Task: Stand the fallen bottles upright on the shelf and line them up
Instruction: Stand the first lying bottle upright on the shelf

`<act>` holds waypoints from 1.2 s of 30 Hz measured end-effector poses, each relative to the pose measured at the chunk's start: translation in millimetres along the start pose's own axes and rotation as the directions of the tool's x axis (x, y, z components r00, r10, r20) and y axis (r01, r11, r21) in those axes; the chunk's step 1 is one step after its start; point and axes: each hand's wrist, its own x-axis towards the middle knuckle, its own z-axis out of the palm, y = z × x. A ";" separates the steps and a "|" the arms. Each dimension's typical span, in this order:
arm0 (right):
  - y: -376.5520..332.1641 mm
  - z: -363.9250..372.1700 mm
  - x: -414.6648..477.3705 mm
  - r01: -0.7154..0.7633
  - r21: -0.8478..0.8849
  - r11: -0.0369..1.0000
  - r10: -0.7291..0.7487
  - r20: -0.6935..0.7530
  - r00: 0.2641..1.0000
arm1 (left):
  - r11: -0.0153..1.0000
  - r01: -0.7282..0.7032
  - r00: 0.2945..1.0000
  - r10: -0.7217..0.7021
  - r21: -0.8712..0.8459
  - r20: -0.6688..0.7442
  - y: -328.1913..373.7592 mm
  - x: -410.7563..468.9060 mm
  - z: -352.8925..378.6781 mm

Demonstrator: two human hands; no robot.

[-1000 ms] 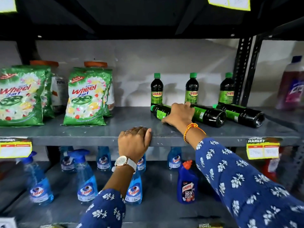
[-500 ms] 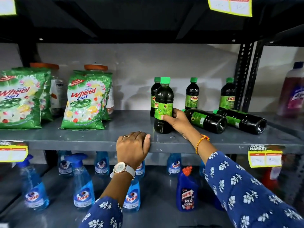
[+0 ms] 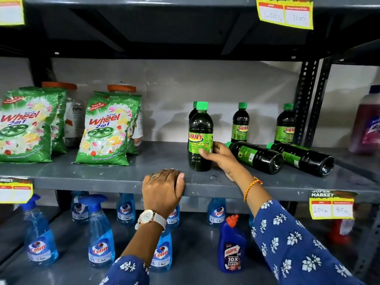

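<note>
1. Gripping nothing but the front lip of the shelf [image 3: 102, 182], the left hand [image 3: 163, 192] lies nearest, fingers curled over the edge and holding no bottle.
2. Just beyond it, the right hand [image 3: 221, 156] has its fingers loosely wrapped around the label band of the upright bottle [image 3: 200, 138]. The thumb is on the front and the other fingers go behind; how tightly they press I cannot tell.
3. That bottle stands on its base near the front of the shelf, directly ahead of a back-row bottle [image 3: 193, 112] that it mostly hides.
4. Handling, as I judge it: each bottle looks like stiff plastic filled nearly to the neck with dark liquid, so moderately heavy and bottom-weighted once upright. The glossy wall and label may be slippery. The wide label section is the sound place to hold, not the narrow neck or the green cap.
5. Lying down, a round bottle will roll, so each needs steadying as it is tipped up.
6. Count of fallen bottles: two. The nearer fallen bottle [image 3: 255, 157] lies just right of the hand, cap toward the back; the farther fallen bottle [image 3: 302, 158] lies beside it, roughly parallel.
7. Count of upright bottles: four, being the held one and three along the back, including the middle back bottle [image 3: 240, 124] and the right back bottle [image 3: 285, 125].
8. Total: six bottles of this kind. Standing up the two fallen ones and lining up the front row remain to be done.
</note>
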 end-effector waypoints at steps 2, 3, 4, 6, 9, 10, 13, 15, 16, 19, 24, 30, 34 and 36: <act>0.2 3.1 -0.9 0.033 -0.052 0.998 -0.033 0.006 0.999 | 1.000 0.013 1.000 -0.013 -0.005 -0.002 0.7 -0.8 0.5; 1.6 3.2 -0.3 0.041 -0.068 0.997 -0.041 0.000 0.999 | 1.000 0.017 1.000 -0.017 -0.004 -0.004 1.0 -1.0 0.5; 2.8 2.8 0.7 0.044 -0.068 0.997 -0.044 -0.004 0.999 | 1.000 0.018 1.000 -0.018 -0.001 -0.006 1.3 -0.9 0.4; 6.1 0.1 2.7 0.034 -0.067 0.997 -0.033 0.013 0.999 | 1.000 0.012 1.000 -0.012 0.004 -0.008 1.8 -0.9 0.4; 7.5 -2.5 4.4 0.016 -0.063 0.998 -0.013 0.036 0.999 | 1.000 0.010 1.000 -0.010 0.002 -0.013 1.9 -1.0 0.2; 6.7 -2.9 3.8 0.014 -0.042 0.999 -0.012 0.047 0.999 | 1.000 0.012 1.000 -0.012 -0.002 -0.015 1.9 -1.1 0.2; 4.1 -2.2 2.7 0.024 0.005 1.000 -0.024 0.049 0.999 | 1.000 0.017 1.000 -0.017 -0.004 -0.019 1.6 -1.0 1.2; 5.6 -0.8 3.5 0.061 -0.043 0.997 -0.061 -0.014 0.998 | 1.000 0.019 1.000 -0.019 -0.008 -0.019 1.3 -0.9 2.0; 7.0 0.2 3.8 0.067 -0.081 0.994 -0.071 -0.052 0.996 | 1.000 0.018 1.000 -0.019 -0.011 -0.025 1.2 -0.9 2.3; 8.0 1.7 3.5 0.088 -0.171 0.981 -0.099 -0.054 0.994 | 1.000 0.014 1.000 -0.015 -0.014 -0.025 0.9 -0.7 2.1; 4.7 0.7 -2.6 0.100 -0.192 0.976 -0.105 -0.016 0.994 | 1.000 0.017 1.000 -0.017 -0.004 0.006 1.4 -0.7 0.2; 0.6 -4.8 -23.0 0.096 -0.261 0.961 -0.089 0.038 0.995 | 1.000 0.028 1.000 -0.028 0.004 0.015 2.4 -1.0 -2.0; -2.9 -6.4 -39.5 0.121 -0.242 0.963 -0.104 0.083 0.991 | 1.000 0.027 1.000 -0.028 0.003 0.010 4.1 -0.9 -3.2; -4.3 -6.7 -44.8 0.126 -0.240 0.963 -0.108 0.086 0.990 | 1.000 0.027 1.000 -0.027 0.004 0.010 4.8 -1.1 -2.6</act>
